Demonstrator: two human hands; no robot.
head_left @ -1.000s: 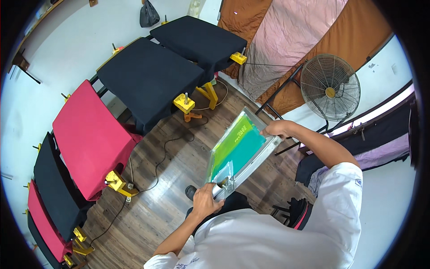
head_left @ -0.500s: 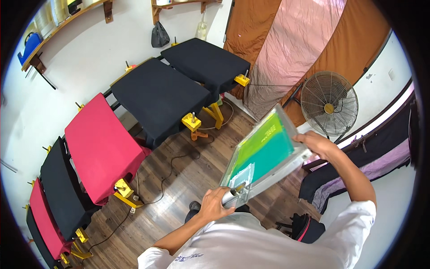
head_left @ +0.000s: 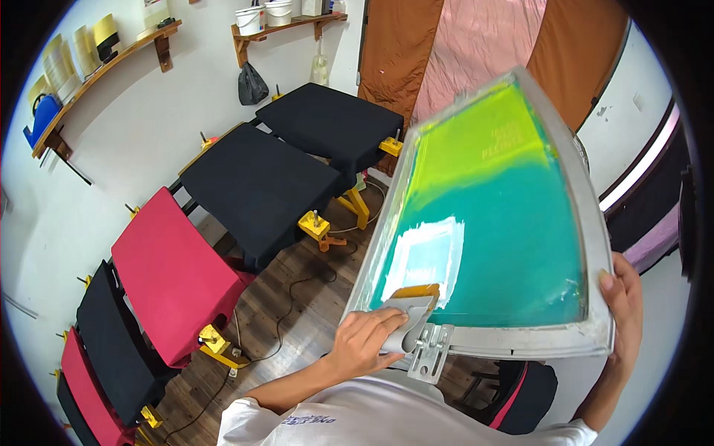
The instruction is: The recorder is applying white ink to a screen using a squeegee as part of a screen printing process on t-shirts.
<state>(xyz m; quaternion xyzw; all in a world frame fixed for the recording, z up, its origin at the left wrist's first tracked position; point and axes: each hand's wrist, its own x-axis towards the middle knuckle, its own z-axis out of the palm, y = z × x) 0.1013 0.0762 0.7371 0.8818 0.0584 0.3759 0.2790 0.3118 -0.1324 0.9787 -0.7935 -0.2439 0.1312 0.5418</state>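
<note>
A screen printing frame (head_left: 601,245) with a grey metal rim is tilted up in front of me. Its mesh is yellow-green at the top and teal below, with a white ink patch (head_left: 451,249) at the lower left. My right hand (head_left: 623,297) grips the frame's lower right corner, fingers wrapped over the edge. At the lower left, my left hand (head_left: 364,343) is closed around a squeegee (head_left: 405,316) with a grey handle and amber blade. The blade lies by the white patch. A slotted metal bracket (head_left: 429,353) sticks out from the frame's bottom edge beside it.
To the left runs a row of printing boards carrying black fabric (head_left: 260,182) and red fabric (head_left: 171,267), with yellow clamps (head_left: 314,223). A cable (head_left: 281,316) crosses the wooden floor. Wall shelves (head_left: 294,28) hold white tubs. A black bag (head_left: 532,398) sits below the frame.
The frame has risen and turned its mesh toward me, now covering the fan. My right hand has moved down and right along with it. The left hand still holds the squeegee.
</note>
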